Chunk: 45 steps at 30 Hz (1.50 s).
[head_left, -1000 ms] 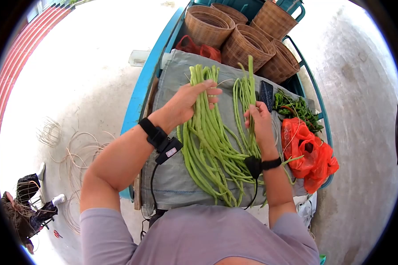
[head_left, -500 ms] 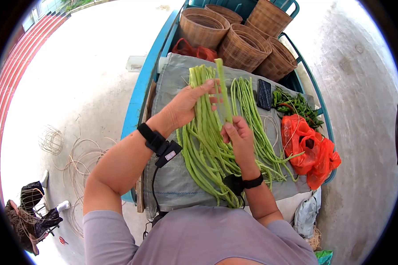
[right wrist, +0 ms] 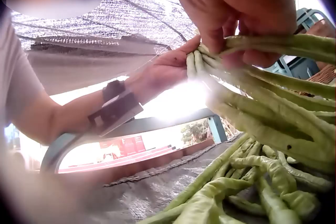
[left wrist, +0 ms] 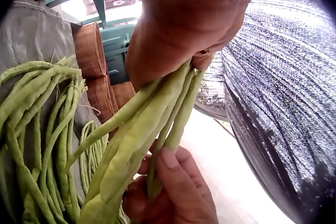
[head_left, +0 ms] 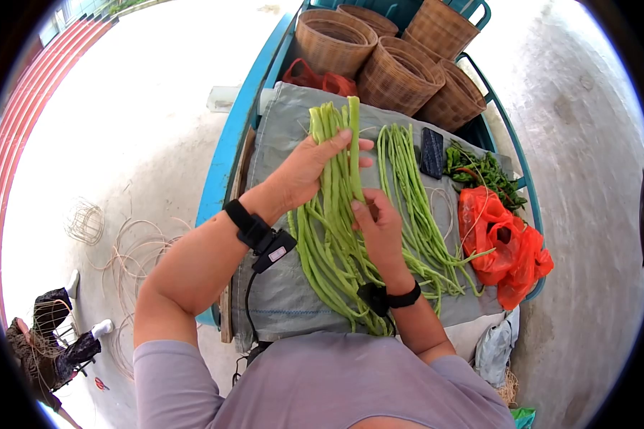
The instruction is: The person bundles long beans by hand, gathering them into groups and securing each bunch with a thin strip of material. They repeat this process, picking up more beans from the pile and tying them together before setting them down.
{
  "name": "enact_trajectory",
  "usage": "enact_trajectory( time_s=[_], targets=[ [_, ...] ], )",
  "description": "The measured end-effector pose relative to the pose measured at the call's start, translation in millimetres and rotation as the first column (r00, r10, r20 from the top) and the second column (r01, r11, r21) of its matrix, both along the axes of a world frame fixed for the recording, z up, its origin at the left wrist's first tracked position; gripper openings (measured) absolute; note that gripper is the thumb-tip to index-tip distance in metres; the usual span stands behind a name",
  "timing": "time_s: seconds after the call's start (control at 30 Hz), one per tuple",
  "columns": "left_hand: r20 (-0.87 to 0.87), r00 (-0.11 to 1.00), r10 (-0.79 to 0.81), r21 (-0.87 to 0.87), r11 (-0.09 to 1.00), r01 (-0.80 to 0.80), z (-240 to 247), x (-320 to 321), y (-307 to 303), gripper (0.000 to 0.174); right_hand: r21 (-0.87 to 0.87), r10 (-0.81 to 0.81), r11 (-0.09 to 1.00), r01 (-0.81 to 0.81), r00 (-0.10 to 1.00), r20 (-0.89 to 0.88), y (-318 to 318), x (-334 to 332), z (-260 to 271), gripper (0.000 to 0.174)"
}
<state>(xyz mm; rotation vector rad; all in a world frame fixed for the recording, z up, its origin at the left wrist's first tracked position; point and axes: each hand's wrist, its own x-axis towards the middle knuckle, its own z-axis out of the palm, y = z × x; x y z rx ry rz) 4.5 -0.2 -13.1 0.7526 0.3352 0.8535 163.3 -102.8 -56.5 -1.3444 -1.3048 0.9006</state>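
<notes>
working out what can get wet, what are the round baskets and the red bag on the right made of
Baskets: probably bamboo or rattan, matte brown; the weave shows. Red bag: thin, slightly glossy plastic, it seems, from its crinkled folds.

Left hand point(head_left: 313, 163), upper centre of frame: thumb laid across toward the right, fingertips showing beyond it. We note left elbow point(head_left: 154, 289) bent at lower left, left forearm point(head_left: 211, 236) slanting up and right. Right hand point(head_left: 381, 227) lower, just right of centre, thumb up, fingers curled; right forearm point(head_left: 421, 314) rises leftward from lower right. We see the hands near each other, apart.
</notes>
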Motion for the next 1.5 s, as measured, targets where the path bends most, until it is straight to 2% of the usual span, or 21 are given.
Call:
enact_trajectory(
  time_s=[0.1,0.2,0.3,0.4,0.5,0.6,0.7,0.8,0.9,1.0,1.1,1.2,1.27,1.3,1.37,1.4,1.5],
  targets=[
    [0.014,1.0,0.021,0.025,0.999,-0.021,-1.2,0.0,0.5,0.04,0.173,-0.112,0.983,0.056,0.937,0.331,0.1,0.7,1.7,0.019],
    [0.03,0.999,0.035,0.032,0.999,-0.036,-0.5,0.3,0.2,0.041,0.266,-0.248,0.956,0.124,0.828,0.504,-1.6,1.6,6.9,0.019],
    [0.025,0.998,0.05,0.017,0.999,-0.05,-0.3,2.4,-1.4,0.04,0.352,-0.295,0.932,0.09,0.751,0.591,1.5,2.4,11.4,0.02],
    [-0.014,0.997,0.076,-0.044,0.996,-0.076,3.0,2.0,-2.6,0.036,0.307,-0.25,0.95,0.053,0.716,0.651,0.7,-1.8,16.5,0.019],
    [-0.016,0.996,0.085,-0.098,0.991,-0.086,-6.2,1.4,2.0,0.029,0.353,-0.26,0.935,0.026,0.726,0.636,1.5,-1.6,10.2,0.017],
    [-0.036,0.992,0.122,-0.122,0.985,-0.126,-10.8,3.5,1.9,0.026,0.293,-0.163,0.956,-0.031,0.772,0.614,1.0,1.0,12.2,0.016],
    [-0.117,0.973,0.198,-0.112,0.971,-0.211,-7.2,4.7,-0.5,0.025,-0.105,0.111,0.992,-0.066,0.852,0.512,11.5,26.6,28.7,0.024],
    [-0.208,0.957,0.204,-0.064,0.973,-0.222,-3.3,2.7,-2.2,0.021,-0.106,0.094,0.994,-0.029,0.714,0.693,44.4,71.8,13.9,0.035],
    [-0.274,0.949,0.158,-0.073,0.98,-0.184,-0.4,1.1,-3.8,0.016,-0.143,0.063,0.978,0.153,0.437,0.897,77.3,115.7,-35.1,0.035],
    [-0.27,0.952,0.145,-0.094,0.98,-0.176,-2.1,1.3,0.0,0.017,-0.249,0.116,0.917,0.312,0.39,0.914,95.9,115.9,-53.6,0.039],
    [-0.262,0.957,0.128,-0.115,0.98,-0.162,-5.8,-1.0,1.8,0.018,-0.278,0.133,0.914,0.295,0.43,0.893,105.9,121.2,-67.0,0.037],
    [-0.248,0.959,0.138,-0.161,0.97,-0.181,-4.2,-1.9,1.8,0.016,-0.415,0.23,0.87,0.267,0.524,0.82,115.8,132.9,-70.5,0.029],
    [-0.225,0.96,0.166,-0.183,0.961,-0.209,-3.1,-3.5,1.9,0.02,-0.414,0.09,0.893,0.179,0.828,0.553,115.5,151.5,-79.4,0.028],
    [-0.211,0.961,0.178,-0.189,0.957,-0.219,-4.7,-2.6,1.9,0.023,-0.403,0.025,0.905,0.137,0.928,0.373,113.0,156.2,-83.0,0.027],
    [-0.188,0.964,0.186,-0.197,0.955,-0.223,-6.3,-2.7,1.6,0.027,-0.434,-0.054,0.898,0.071,0.997,0.05,91.5,134.3,-49.5,0.025],
    [-0.18,0.967,0.18,-0.199,0.956,-0.215,-6.7,-2.4,2.0,0.029,-0.442,-0.1,0.896,0.039,0.988,-0.115,78.4,122.9,-33.9,0.025],
    [-0.175,0.969,0.176,-0.195,0.958,-0.21,-7.2,-1.3,3.4,0.031,-0.337,-0.057,0.942,0.001,0.986,-0.156,59.1,111.3,-23.3,0.021]
  ],
)
